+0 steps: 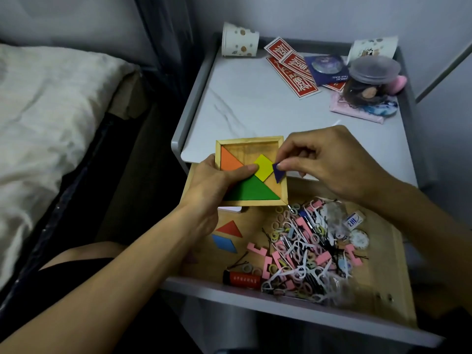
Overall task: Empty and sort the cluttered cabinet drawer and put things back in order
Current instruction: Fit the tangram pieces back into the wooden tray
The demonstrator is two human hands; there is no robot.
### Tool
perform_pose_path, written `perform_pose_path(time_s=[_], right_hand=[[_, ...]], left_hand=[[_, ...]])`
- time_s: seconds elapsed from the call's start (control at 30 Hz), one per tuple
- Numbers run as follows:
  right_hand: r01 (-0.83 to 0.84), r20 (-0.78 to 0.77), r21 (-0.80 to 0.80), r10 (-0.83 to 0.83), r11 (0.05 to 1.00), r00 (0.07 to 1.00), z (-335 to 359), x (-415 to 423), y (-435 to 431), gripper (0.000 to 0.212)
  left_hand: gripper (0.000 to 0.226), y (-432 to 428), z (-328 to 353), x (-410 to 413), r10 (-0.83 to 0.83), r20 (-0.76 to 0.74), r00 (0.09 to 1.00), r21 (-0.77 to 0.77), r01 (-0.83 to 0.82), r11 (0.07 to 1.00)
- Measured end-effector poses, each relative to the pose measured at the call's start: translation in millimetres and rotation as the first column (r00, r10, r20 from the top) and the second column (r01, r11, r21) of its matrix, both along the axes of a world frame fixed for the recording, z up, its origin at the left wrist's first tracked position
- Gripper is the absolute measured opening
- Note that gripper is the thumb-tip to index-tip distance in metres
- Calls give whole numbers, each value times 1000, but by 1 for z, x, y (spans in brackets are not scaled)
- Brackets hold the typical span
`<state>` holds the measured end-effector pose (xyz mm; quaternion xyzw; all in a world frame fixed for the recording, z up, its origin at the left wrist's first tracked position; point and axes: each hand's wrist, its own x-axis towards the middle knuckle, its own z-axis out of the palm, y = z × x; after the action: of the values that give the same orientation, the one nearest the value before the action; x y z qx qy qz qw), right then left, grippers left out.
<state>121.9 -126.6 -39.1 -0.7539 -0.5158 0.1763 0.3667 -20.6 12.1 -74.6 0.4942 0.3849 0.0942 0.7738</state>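
- A bed (51, 111) with pale, rumpled bedding fills the 9 o'clock side; a grey wall closes 12 o'clock.
- The bench (242, 98), a cabinet top of white marbled finish with raised grey edges, is bare across its 9 o'clock half. Paper cups (238, 40), red cards (293, 70) and a lidded jar (370, 75) crowd its 12 to 2 o'clock rim.
- The drawer (281, 302) stands pulled open at 6 o'clock of the bench, its floor pale wood.
- A tangled heap (306, 256) of white floss picks, pastel hair ties and pink pieces covers the drawer's 3 o'clock half.
- The wooden tray (249, 143) is held over the drawer's 11 o'clock corner, across the bench's front edge. It holds an orange triangle (229, 162), a yellow square (264, 167) and a green triangle (252, 190).
- The left grip (214, 185) clasps the tray's 8 o'clock corner, thumb across the pieces.
- The right grip (332, 162) pinches a purple piece (279, 172) at the tray's 3 o'clock edge.
- A red triangle (229, 229) and a blue parallelogram (224, 243) lie loose on the drawer floor at 9 o'clock.
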Motion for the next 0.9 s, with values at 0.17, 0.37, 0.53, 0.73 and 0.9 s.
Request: perform_pose_path(time_s=[0.17, 0.37, 0.53, 0.73, 0.9], right_hand=[[-72, 149, -54, 79, 996, 986, -12, -5, 3, 5], [-123, 198, -50, 130, 991, 971, -19, -6, 4, 9], [-148, 161, -44, 154, 988, 975, -20, -5, 5, 9], [-1, 121, 38, -3, 999, 993, -16, -6, 6, 21], [24, 187, -75, -9, 997, 982, -24, -6, 7, 27]], left_hand=[[45, -2, 1, 0, -22, -10, 1000, 61, 22, 998], [47, 1, 0, 0, -35, -34, 999, 71, 38, 997], [47, 6, -1, 1, -33, -54, 998, 93, 38, 995], [48, 5, 0, 1, -57, -65, 996, 82, 63, 995], [51, 3, 2, 0, -72, -78, 994, 86, 78, 993]])
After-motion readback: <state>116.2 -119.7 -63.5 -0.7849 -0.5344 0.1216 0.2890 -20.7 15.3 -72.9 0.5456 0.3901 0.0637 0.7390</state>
